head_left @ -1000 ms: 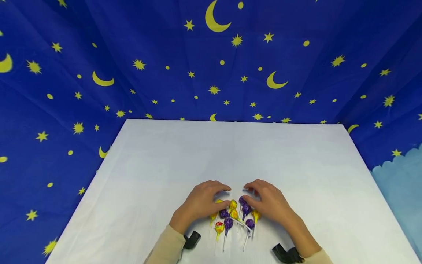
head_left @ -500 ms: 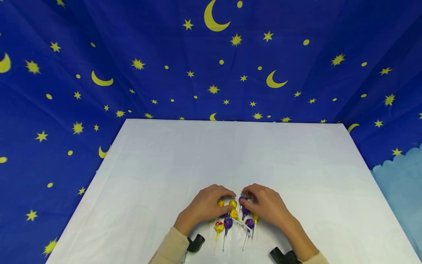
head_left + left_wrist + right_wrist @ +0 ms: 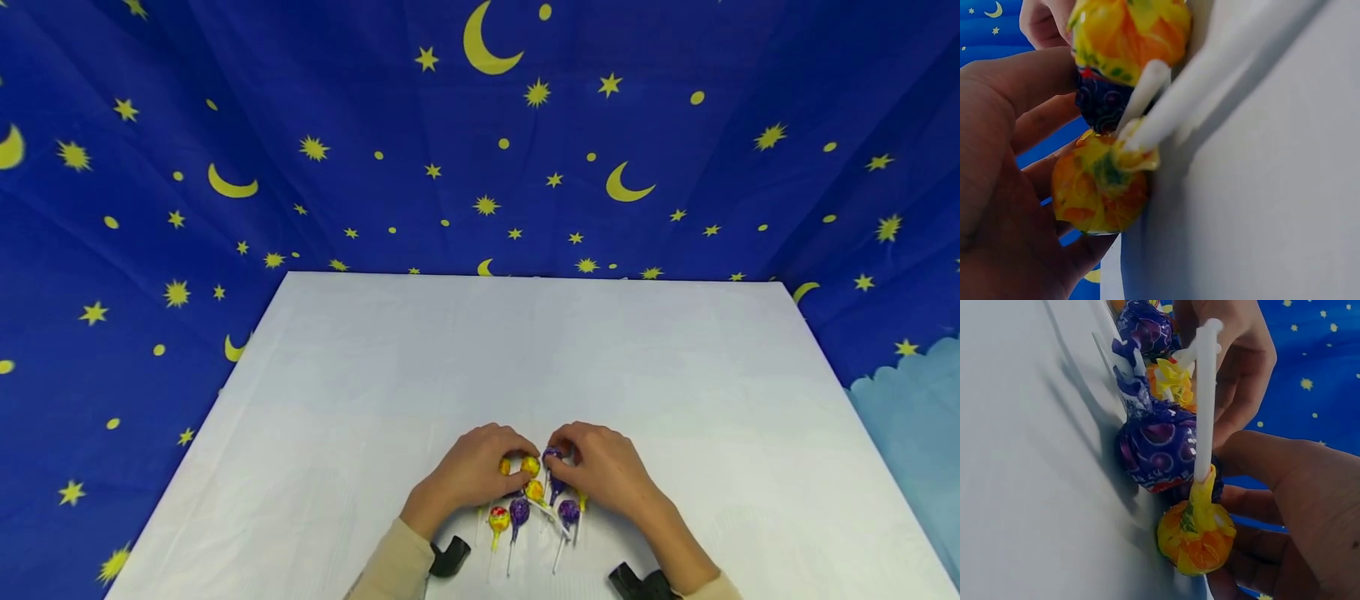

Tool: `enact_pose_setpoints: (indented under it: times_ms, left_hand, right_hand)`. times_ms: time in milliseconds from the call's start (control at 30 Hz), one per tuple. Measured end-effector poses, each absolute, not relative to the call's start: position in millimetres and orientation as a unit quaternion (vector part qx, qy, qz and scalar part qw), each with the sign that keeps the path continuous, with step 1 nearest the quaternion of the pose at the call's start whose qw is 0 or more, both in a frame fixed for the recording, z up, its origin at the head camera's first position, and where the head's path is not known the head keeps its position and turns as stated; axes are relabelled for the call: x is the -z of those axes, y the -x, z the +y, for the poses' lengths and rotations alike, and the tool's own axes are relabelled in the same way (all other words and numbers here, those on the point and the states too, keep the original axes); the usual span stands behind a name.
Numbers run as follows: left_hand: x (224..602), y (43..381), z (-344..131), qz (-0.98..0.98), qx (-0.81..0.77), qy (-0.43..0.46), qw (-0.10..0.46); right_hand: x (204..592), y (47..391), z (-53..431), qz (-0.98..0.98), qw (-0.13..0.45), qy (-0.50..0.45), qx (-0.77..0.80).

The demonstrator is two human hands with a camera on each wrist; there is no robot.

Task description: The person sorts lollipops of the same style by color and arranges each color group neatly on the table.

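Several lollipops in yellow-orange and purple wrappers lie bunched on the white table, sticks mostly toward the person. My left hand (image 3: 476, 467) curls round the left side of the bunch, thumb and index finger closed about a yellow lollipop (image 3: 530, 465). Opposite it, my right hand (image 3: 603, 462) pinches a purple lollipop (image 3: 552, 455) between thumb and index finger. Close to the left palm is an orange-yellow lollipop (image 3: 1100, 190). Beside the right fingers, the right wrist view has a purple lollipop (image 3: 1160, 447) and a yellow one (image 3: 1197, 544). Fingertips are partly hidden behind the candies.
In front of the hands lie a red-and-yellow lollipop (image 3: 498, 518) and two purple ones, one left (image 3: 519, 511) and one right (image 3: 569, 512). The white table (image 3: 525, 350) reaches back to a blue cloth (image 3: 390, 108) with moons and stars. Black devices (image 3: 450, 557) sit at the wrists.
Both hands have moved inward and slightly toward the person, their fingers closing about the lollipops. A yellow lollipop in the middle has shifted a little toward the person.
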State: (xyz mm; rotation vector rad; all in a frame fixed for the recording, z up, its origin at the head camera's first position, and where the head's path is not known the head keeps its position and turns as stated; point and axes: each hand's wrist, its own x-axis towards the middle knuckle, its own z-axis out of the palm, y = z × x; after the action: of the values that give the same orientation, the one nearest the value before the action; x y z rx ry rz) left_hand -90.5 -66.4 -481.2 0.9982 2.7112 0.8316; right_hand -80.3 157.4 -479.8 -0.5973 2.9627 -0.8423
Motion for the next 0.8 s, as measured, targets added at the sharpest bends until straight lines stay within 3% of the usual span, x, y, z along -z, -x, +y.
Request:
enact_pose_setpoints:
  times_ms: [800]
  left_hand:
    - [486.7, 89.7, -72.8, 0.888, -0.315, -0.318, 0.104]
  right_hand:
    - [476.3, 112.6, 156.2, 0.927, -0.053, 0.190, 0.319]
